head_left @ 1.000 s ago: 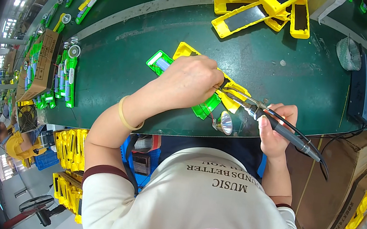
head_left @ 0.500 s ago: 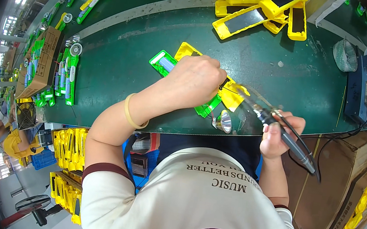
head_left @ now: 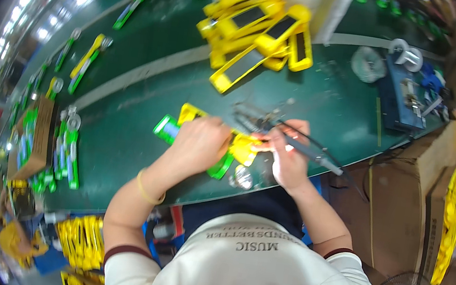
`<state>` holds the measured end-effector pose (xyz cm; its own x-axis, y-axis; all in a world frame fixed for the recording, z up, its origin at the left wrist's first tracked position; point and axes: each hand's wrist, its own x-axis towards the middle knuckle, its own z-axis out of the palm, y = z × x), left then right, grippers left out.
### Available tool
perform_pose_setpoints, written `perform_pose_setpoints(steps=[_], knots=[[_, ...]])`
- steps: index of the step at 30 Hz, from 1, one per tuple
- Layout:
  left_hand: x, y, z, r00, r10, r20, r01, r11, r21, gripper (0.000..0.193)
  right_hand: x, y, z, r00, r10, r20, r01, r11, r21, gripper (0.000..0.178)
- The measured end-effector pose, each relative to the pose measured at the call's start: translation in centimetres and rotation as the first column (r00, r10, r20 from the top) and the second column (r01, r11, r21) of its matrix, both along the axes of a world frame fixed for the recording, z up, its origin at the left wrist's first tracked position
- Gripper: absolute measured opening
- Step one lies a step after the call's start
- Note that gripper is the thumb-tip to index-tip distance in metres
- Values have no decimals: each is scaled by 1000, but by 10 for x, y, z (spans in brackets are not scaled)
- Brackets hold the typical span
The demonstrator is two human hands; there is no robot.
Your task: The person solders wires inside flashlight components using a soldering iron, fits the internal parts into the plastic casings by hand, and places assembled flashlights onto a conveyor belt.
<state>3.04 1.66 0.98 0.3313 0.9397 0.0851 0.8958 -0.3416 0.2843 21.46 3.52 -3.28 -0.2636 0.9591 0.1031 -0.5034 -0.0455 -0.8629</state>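
Note:
My left hand (head_left: 201, 143) is closed, knuckles up, over a yellow plastic casing (head_left: 245, 152) and a green casing (head_left: 163, 127) with a blue cell in it. Its fingertips are hidden, so what they pinch does not show. In my right hand (head_left: 289, 163) is a soldering iron (head_left: 314, 156) with a grey handle and a dark cord. The iron's front end points away to the left and is blurred. Fingers of that hand reach to the yellow casing's right end. A shiny lamp reflector (head_left: 242, 178) lies just nearer to me, beside the green casing.
Yellow casings with dark panels (head_left: 246, 57) are heaped at the far middle of the green table (head_left: 147, 96). Far right stand a blue box-shaped unit (head_left: 400, 97) and a white spool (head_left: 406, 54). Green lamp assemblies (head_left: 67, 155) and a cardboard box (head_left: 42, 137) are at the left.
My right hand has moved left with the soldering iron, close to the casings and my left hand. My left hand stays over the casings. The whole view has shifted.

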Motion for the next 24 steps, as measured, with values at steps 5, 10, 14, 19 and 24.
perform_pose_setpoints(steps=[5,10,14,19,24], knots=[[4,-5,8,999,44,6,-44,999,-17,6,2,0,-2,995,17,100,-25,997,78,24],[-2,-8,18,995,23,93,-23,1000,2,13,4,3,-9,984,-35,174,7,987,163,23],[-20,-15,38,967,29,252,-53,995,90,15,7,5,-10,978,-41,203,-2,978,208,22],[-34,-28,28,721,447,529,-279,886,-369,10,1,3,-9,999,-6,36,5,1000,24,15],[-40,-28,26,289,522,803,49,829,-557,22,1,3,6,998,-56,20,55,998,27,20]])
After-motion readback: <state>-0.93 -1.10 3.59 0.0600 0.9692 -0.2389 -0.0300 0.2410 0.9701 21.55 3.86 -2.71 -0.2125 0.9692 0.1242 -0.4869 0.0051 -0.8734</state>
